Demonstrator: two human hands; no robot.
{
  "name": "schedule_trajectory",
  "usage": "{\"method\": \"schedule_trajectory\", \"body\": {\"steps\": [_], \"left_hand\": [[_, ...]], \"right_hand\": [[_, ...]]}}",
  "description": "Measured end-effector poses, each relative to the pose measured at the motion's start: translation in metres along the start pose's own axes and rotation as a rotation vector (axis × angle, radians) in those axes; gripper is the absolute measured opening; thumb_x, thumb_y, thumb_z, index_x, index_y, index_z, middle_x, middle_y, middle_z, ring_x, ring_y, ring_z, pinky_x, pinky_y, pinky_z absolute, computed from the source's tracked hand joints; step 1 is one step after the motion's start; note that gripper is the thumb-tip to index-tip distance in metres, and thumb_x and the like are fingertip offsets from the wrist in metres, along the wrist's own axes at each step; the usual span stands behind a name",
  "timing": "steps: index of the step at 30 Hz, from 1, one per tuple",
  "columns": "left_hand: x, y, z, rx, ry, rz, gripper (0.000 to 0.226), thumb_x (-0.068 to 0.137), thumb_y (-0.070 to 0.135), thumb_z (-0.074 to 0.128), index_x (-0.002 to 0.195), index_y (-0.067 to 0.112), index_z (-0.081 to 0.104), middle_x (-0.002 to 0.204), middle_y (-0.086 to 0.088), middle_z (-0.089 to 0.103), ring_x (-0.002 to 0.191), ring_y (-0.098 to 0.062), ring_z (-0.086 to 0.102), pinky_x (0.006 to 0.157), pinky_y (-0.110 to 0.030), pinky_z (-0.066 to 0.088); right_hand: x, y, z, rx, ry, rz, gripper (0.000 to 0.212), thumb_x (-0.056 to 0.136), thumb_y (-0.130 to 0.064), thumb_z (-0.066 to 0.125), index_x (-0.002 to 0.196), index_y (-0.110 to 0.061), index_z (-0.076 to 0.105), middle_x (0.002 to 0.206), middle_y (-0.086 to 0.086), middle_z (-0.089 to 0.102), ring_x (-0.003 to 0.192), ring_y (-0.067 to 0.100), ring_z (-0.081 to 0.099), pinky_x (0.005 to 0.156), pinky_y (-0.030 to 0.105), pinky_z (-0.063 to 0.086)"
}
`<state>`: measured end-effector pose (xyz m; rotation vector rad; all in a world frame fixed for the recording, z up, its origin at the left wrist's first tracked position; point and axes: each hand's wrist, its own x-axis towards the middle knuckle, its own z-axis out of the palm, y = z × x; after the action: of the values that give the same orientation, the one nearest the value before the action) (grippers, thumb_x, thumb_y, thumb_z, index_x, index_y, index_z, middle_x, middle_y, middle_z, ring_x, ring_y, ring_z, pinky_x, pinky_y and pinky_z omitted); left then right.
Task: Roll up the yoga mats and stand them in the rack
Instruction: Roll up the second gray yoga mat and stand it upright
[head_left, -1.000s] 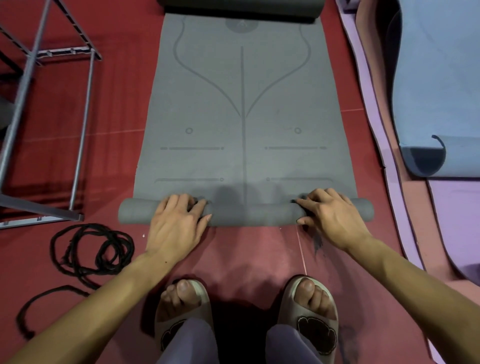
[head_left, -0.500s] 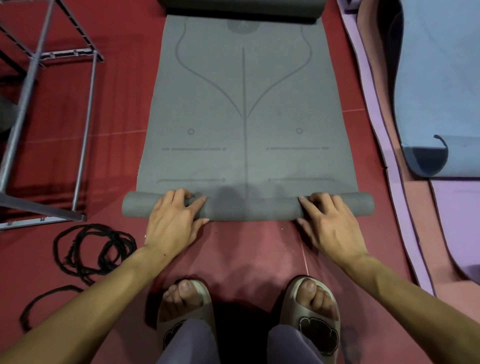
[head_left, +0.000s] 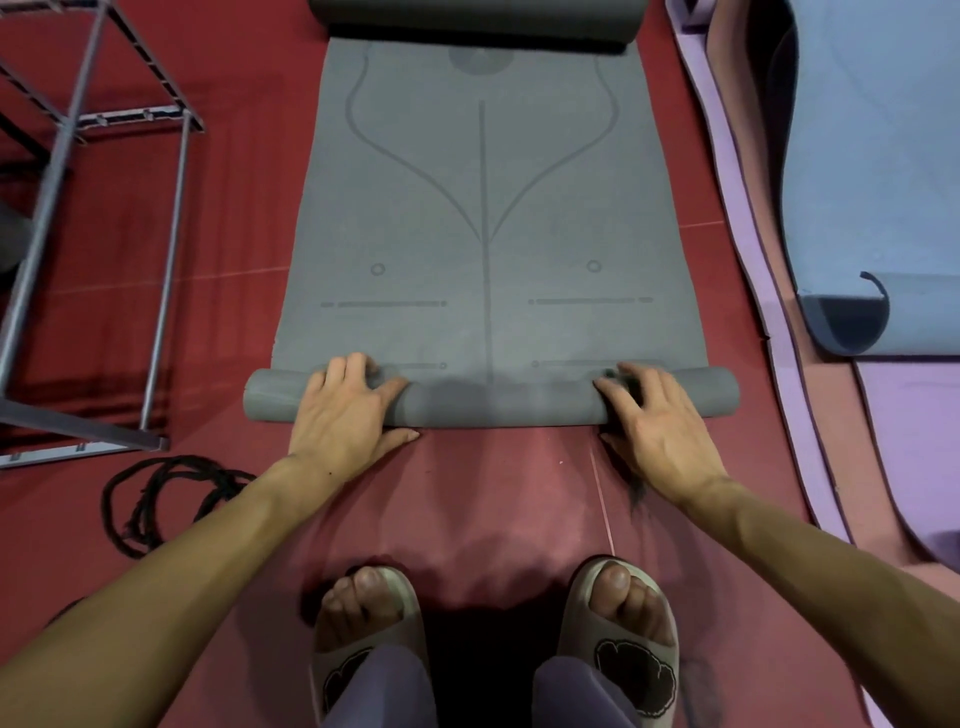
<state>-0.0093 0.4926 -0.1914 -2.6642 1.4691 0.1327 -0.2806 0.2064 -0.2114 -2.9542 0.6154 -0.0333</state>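
So far only a thin roll has formed at the near end of the dark grey rubber yoga mat (head_left: 488, 249) printed with alignment lines, which lies flat on the red floor (head_left: 498, 493) and stretches away from the hands; most of its length is unrolled, and its far end curls up on itself. The left hand (head_left: 345, 410) lies over the roll toward its left end, fingers draped across the top and lightly bent, thumb tucked at the near side; the right hand (head_left: 652, 415) lies the same way toward the right end, fingers curved over the crest. Both press and cup the roll rather than clench it. Between the hands the roll looks even and tight, and its two ends stick out just past the mat's edges. By my reckoning the rolling has barely begun, and the carrying to the rack is all left. Left of the left hand, well apart, stands the grey metal tube-frame rack (head_left: 104, 249), with a black coiled cord (head_left: 156, 504) near it. Right of the right hand lie a purple mat (head_left: 769, 332) and a blue mat (head_left: 878, 171), its near corner curled, both waiting.
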Motion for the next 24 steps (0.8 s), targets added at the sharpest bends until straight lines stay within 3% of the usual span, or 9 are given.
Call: {"method": "schedule_trajectory", "body": {"steps": [3,9,12,16,18,21,24], "left_hand": [[0.007,-0.004,-0.003,-0.027,0.002,0.012,0.068,0.079,0.081,0.059,0.123,0.031,0.071,0.103,-0.004,0.059,0.096,-0.03,0.057,0.08,-0.044,0.049],[0.003,-0.012,-0.005,-0.156,0.052,-0.007,0.066,0.085,0.082,0.052,0.112,0.024,0.066,0.092,-0.004,0.073,0.091,-0.031,0.068,0.075,-0.042,0.054],[-0.004,-0.014,-0.007,-0.191,0.011,0.025,0.073,0.087,0.087,0.038,0.12,0.032,0.071,0.095,0.002,0.076,0.093,-0.027,0.071,0.072,-0.039,0.056],[-0.022,-0.014,-0.003,-0.233,-0.1,0.053,0.078,0.084,0.094,0.031,0.129,0.042,0.069,0.111,0.014,0.077,0.106,-0.019,0.071,0.078,-0.035,0.055],[-0.03,-0.014,0.002,-0.302,-0.194,0.028,0.082,0.081,0.098,0.029,0.128,0.045,0.069,0.113,0.019,0.076,0.109,-0.016,0.07,0.079,-0.033,0.053],[-0.033,-0.012,0.002,-0.368,-0.287,-0.026,0.073,0.08,0.098,0.037,0.123,0.049,0.07,0.099,0.019,0.077,0.103,-0.015,0.071,0.075,-0.031,0.048],[-0.027,-0.005,-0.004,-0.351,-0.357,-0.084,0.066,0.081,0.091,0.046,0.129,0.05,0.067,0.11,0.017,0.076,0.115,-0.017,0.068,0.082,-0.034,0.046]], "right_hand": [[0.01,0.012,-0.007,0.005,-0.028,0.007,0.059,0.085,-0.041,0.081,0.139,-0.025,0.063,0.125,0.009,0.054,0.109,0.035,0.051,0.101,0.054,0.047],[0.026,0.03,-0.019,0.127,-0.175,-0.05,0.063,0.091,-0.071,0.055,0.142,-0.034,0.062,0.115,-0.002,0.064,0.102,0.027,0.059,0.084,0.047,0.054],[0.027,0.041,-0.023,0.161,-0.294,-0.086,0.064,0.089,-0.068,0.062,0.145,-0.036,0.06,0.118,-0.003,0.066,0.106,0.029,0.063,0.089,0.048,0.055],[0.018,0.051,-0.028,0.287,-0.514,-0.104,0.068,0.082,-0.078,0.06,0.141,-0.045,0.056,0.129,-0.017,0.066,0.119,0.012,0.062,0.099,0.042,0.053],[0.011,0.053,-0.029,0.325,-0.605,-0.075,0.058,0.081,-0.074,0.066,0.132,-0.048,0.055,0.119,-0.023,0.068,0.108,0.006,0.065,0.096,0.039,0.053],[0.003,0.051,-0.03,0.343,-0.614,-0.011,0.046,0.085,-0.061,0.077,0.116,-0.044,0.047,0.091,-0.019,0.065,0.082,0.001,0.062,0.082,0.037,0.052],[0.001,0.049,-0.03,0.377,-0.613,0.005,0.041,0.088,-0.055,0.077,0.113,-0.043,0.047,0.096,-0.017,0.063,0.086,0.003,0.061,0.08,0.034,0.049]]}}
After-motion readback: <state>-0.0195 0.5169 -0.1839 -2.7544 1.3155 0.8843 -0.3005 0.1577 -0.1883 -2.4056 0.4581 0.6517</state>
